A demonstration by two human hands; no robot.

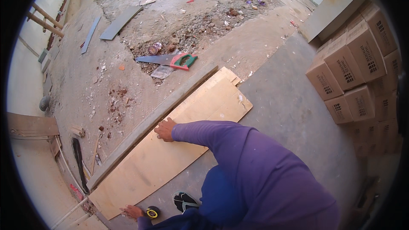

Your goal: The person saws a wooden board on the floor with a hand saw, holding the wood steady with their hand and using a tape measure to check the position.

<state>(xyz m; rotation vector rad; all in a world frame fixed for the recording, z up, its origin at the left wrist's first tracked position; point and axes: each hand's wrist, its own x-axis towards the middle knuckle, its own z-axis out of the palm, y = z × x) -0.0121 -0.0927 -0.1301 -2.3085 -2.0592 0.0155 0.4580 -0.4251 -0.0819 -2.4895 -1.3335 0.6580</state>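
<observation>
Board [166, 159] lies on floor [289, 85] beside ledge [187, 93]. Right hand [164, 129] rests at board's far long edge, left hand [133, 212] at near end; hands loosely spread, neither visibly gripping. Uneven pressure could skid board; stray left wrist could knock tape measure [152, 212] (yellow-and-black, just beside it).

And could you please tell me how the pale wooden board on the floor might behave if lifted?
The pale wooden board looks flat and thin, so it may be fairly stiff yet flex slightly along its length. Being long, it could dip at the far end if lifted by one end. Its smooth-looking face might slide under fingers.
</observation>
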